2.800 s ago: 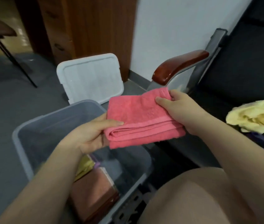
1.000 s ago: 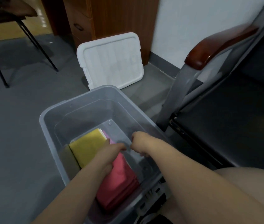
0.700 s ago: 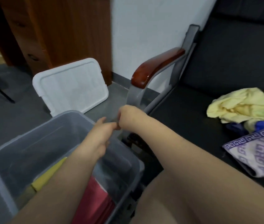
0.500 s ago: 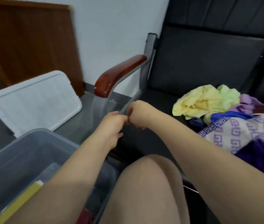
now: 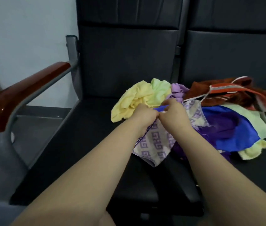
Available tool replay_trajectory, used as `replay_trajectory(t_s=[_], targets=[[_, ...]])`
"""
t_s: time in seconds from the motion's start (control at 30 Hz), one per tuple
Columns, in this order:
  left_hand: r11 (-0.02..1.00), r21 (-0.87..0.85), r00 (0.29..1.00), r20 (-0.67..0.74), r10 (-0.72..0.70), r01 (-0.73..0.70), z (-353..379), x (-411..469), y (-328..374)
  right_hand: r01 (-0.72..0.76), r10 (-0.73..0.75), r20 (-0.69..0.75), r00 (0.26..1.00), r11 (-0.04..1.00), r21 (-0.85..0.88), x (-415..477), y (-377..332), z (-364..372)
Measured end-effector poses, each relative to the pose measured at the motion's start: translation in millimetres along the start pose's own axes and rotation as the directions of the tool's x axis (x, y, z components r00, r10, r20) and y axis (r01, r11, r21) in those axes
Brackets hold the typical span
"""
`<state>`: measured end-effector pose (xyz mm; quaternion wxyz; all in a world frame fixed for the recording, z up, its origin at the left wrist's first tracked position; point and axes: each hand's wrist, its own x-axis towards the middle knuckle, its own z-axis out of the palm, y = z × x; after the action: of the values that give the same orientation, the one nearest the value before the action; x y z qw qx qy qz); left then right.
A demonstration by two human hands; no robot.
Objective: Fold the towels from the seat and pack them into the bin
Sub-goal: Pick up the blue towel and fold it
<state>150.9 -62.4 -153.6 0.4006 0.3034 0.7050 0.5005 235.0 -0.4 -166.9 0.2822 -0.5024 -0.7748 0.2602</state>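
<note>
Left hand (image 5: pixel 145 115) and right hand (image 5: pixel 173 115), fingers curled, pinch the patterned towel (image 5: pixel 155 144) toward the seat (image 5: pixel 80 152) right edge, presumably to lift it clear for folding.

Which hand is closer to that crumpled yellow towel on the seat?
Left. The left hand lies against the right edge of the yellow towel; the right hand sits beside it, further right, on the purple-patterned towel.

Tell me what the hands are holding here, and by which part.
The left hand and the right hand both pinch the purple-patterned towel along its upper, blue-trimmed edge, close together; the rest of it hangs below them.
</note>
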Motion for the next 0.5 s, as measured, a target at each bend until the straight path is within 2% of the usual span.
replay_trajectory(t_s=[0.03,0.1,0.17,0.23,0.33,0.43,0.5], targets=[[0.999,0.047,1.000,0.019,-0.005,0.004,4.0,3.5,-9.5,0.029,-0.030,-0.016,0.999,0.998,-0.052,4.9,3.1,-3.3],[0.969,0.246,0.999,0.042,-0.012,0.001,7.1,14.6,-27.9,0.052,-0.057,-0.028,0.998,0.985,-0.167,20.1,8.6,-12.0],[0.906,0.421,0.997,0.074,0.008,-0.038,3.4,25.2,-39.1,0.015,-0.018,-0.008,1.000,0.962,-0.274,32.3,15.1,-17.5],[0.870,0.490,0.998,0.059,0.034,-0.059,-1.4,32.9,-40.7,-0.021,0.032,0.024,0.999,0.929,-0.369,38.8,23.4,-19.8],[0.860,0.504,0.997,0.042,0.073,-0.084,-3.6,35.5,-40.2,-0.056,0.068,0.016,0.998,0.914,-0.402,43.2,30.1,-29.0],[0.873,0.475,0.993,0.012,0.117,-0.109,-5.4,33.7,-34.3,-0.174,0.175,-0.035,0.984,0.902,-0.396,50.6,38.1,-46.8],[0.907,0.407,0.984,-0.080,0.157,-0.112,-12.1,32.9,-28.6,-0.260,0.273,-0.039,0.961,0.851,-0.457,52.0,47.0,-55.4]])
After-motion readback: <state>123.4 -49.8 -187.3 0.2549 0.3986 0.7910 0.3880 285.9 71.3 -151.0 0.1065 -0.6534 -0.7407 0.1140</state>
